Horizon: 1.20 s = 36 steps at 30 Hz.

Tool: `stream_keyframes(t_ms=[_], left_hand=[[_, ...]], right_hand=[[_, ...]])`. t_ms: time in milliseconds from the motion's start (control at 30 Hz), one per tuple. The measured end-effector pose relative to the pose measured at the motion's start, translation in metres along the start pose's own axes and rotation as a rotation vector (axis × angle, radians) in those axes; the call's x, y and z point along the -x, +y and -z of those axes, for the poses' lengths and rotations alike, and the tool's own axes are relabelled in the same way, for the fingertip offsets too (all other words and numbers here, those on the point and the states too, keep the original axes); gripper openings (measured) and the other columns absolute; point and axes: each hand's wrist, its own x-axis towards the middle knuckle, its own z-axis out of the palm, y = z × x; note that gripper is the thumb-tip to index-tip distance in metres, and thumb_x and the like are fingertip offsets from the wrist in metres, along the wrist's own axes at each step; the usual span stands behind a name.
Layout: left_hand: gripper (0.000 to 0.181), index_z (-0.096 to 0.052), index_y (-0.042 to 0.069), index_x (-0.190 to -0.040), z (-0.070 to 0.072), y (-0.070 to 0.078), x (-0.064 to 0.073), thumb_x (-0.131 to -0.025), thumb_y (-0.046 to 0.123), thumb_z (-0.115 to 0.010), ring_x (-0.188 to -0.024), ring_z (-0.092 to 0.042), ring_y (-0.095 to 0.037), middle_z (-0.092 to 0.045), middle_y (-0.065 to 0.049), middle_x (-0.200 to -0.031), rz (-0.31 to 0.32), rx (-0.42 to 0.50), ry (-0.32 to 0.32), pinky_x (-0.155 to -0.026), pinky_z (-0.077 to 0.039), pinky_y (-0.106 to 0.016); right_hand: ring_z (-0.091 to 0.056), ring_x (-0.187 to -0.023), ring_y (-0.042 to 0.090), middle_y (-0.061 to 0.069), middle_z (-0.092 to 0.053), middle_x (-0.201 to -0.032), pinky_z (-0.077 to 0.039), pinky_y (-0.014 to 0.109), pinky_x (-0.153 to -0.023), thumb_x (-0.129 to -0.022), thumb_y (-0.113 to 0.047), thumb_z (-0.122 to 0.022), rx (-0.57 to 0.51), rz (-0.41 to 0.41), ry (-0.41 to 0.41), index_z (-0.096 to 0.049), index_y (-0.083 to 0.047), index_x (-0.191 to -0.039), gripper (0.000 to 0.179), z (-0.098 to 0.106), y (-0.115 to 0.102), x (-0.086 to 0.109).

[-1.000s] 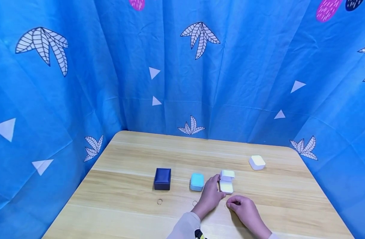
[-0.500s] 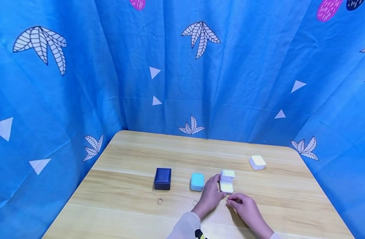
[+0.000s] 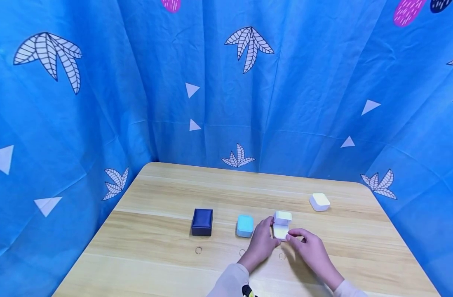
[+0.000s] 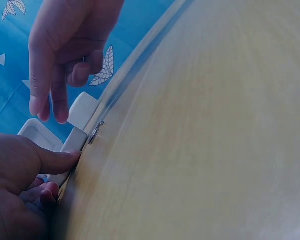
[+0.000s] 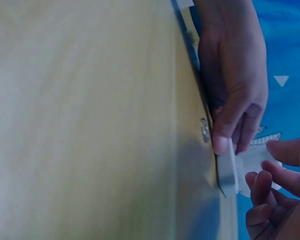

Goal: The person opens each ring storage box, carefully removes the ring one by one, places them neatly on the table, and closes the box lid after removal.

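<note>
A white ring box (image 3: 280,232) stands with its lid up and its pale inside showing. My left hand (image 3: 261,243) grips this box, thumb at the front and fingers along its left side. Over the box's front right corner is my right hand (image 3: 310,249); in the right wrist view its thumb and forefinger are apart, the other fingers loosely bent, and I see nothing held. In front of the box a thin ring (image 3: 282,256) lies on the table. Another ring (image 3: 242,252) is beside my left wrist, and a third ring (image 3: 198,250) lies farther left.
A light blue ring box (image 3: 245,226) stands just left of my left hand, its lid down. Farther left is a dark blue box (image 3: 202,222), closed too. A white box (image 3: 319,201) sits at the back right of the wooden table (image 3: 167,264). A blue curtain (image 3: 226,90) hangs behind.
My right hand has left the ring in front of the white box and moved up to the box's front right corner. That ring remains on the table. My left hand has stayed put.
</note>
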Motion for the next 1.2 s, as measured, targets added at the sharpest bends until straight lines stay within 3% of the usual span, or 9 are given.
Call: stream_keyframes(t_ms=[67, 300, 500, 667, 800, 900, 1000, 1133, 1200], left_hand=[[0.077, -0.051, 0.005, -0.142, 0.000, 0.000, 0.000, -0.074, 0.005, -0.085, -0.118, -0.059, -0.025, -0.063, -0.007, -0.127, 0.004, 0.002, 0.000, -0.104, -0.049, -0.041], [0.077, -0.050, 0.004, -0.144, 0.002, 0.001, 0.000, -0.074, 0.005, -0.085, -0.094, -0.057, -0.011, -0.062, -0.007, -0.130, 0.027, 0.027, -0.010, -0.087, -0.053, -0.030], [0.076, -0.052, 0.006, -0.142, 0.001, 0.002, 0.001, -0.073, 0.004, -0.085, -0.110, -0.060, -0.021, -0.064, -0.006, -0.126, 0.009, 0.017, 0.002, -0.100, -0.051, -0.038], [0.077, -0.052, 0.006, -0.142, 0.002, 0.003, 0.001, -0.073, 0.004, -0.085, -0.113, -0.060, -0.023, -0.063, -0.006, -0.126, 0.015, 0.020, 0.004, -0.102, -0.050, -0.040], [0.077, -0.051, 0.005, -0.144, 0.002, 0.003, 0.000, -0.074, 0.004, -0.085, -0.114, -0.060, -0.022, -0.063, -0.006, -0.129, 0.021, 0.016, 0.001, -0.102, -0.050, -0.039], [0.076, -0.051, 0.006, -0.143, 0.002, 0.003, 0.001, -0.074, 0.004, -0.085, -0.113, -0.060, -0.022, -0.063, -0.006, -0.127, 0.017, 0.021, 0.001, -0.102, -0.050, -0.039], [0.076, -0.052, 0.006, -0.142, 0.002, 0.003, 0.001, -0.074, 0.003, -0.085, -0.115, -0.060, -0.023, -0.063, -0.005, -0.126, 0.010, 0.025, 0.002, -0.102, -0.050, -0.039], [0.076, -0.052, 0.005, -0.142, 0.001, 0.002, 0.001, -0.074, 0.003, -0.085, -0.120, -0.059, -0.025, -0.063, -0.006, -0.128, 0.009, 0.016, 0.003, -0.106, -0.048, -0.040], [0.076, -0.052, 0.004, -0.142, 0.001, 0.002, 0.001, -0.073, 0.003, -0.085, -0.121, -0.059, -0.026, -0.063, -0.007, -0.128, 0.005, 0.012, 0.006, -0.106, -0.048, -0.041]], right_hand=[[-0.052, -0.063, 0.009, 0.009, -0.073, -0.112, -0.045, 0.024, -0.057, -0.091, -0.025, -0.074, 0.007, 0.000, 0.001, -0.074, -0.010, -0.114, 0.028, 0.003, -0.001, -0.003], [-0.054, -0.070, 0.011, 0.011, -0.071, -0.118, -0.046, 0.024, -0.060, -0.094, -0.039, -0.069, 0.014, -0.008, 0.013, -0.072, -0.010, -0.119, 0.038, 0.013, -0.005, -0.013], [-0.060, -0.092, 0.018, 0.012, -0.071, -0.121, -0.049, 0.025, -0.073, -0.097, -0.042, -0.065, 0.047, 0.005, 0.025, -0.070, -0.009, -0.122, 0.042, 0.019, -0.003, -0.025], [-0.063, -0.111, 0.028, 0.014, -0.069, -0.125, -0.052, 0.033, -0.085, -0.098, -0.048, -0.061, 0.040, 0.007, 0.011, -0.068, -0.007, -0.125, 0.051, 0.022, -0.001, -0.034], [-0.063, -0.117, 0.032, 0.017, -0.068, -0.127, -0.052, 0.042, -0.094, -0.098, -0.053, -0.058, 0.030, -0.005, 0.006, -0.066, -0.006, -0.128, 0.057, 0.023, 0.001, -0.041], [-0.063, -0.116, 0.030, 0.017, -0.067, -0.127, -0.051, 0.040, -0.094, -0.097, -0.056, -0.057, 0.023, -0.023, -0.002, -0.066, -0.005, -0.129, 0.061, 0.022, 0.004, -0.046], [-0.066, -0.097, 0.026, 0.016, -0.067, -0.126, -0.053, 0.032, -0.081, -0.095, -0.060, -0.058, -0.028, -0.070, -0.034, -0.063, -0.005, -0.132, 0.067, 0.020, 0.006, -0.051], [-0.058, -0.069, 0.019, 0.015, -0.067, -0.123, -0.049, 0.029, -0.061, -0.092, -0.063, -0.061, -0.115, -0.140, -0.085, -0.058, -0.005, -0.138, 0.074, 0.016, 0.010, -0.057], [-0.056, -0.066, 0.017, 0.015, -0.067, -0.121, -0.048, 0.028, -0.058, -0.091, -0.064, -0.061, -0.137, -0.161, -0.100, -0.057, -0.005, -0.139, 0.076, 0.014, 0.012, -0.060]])
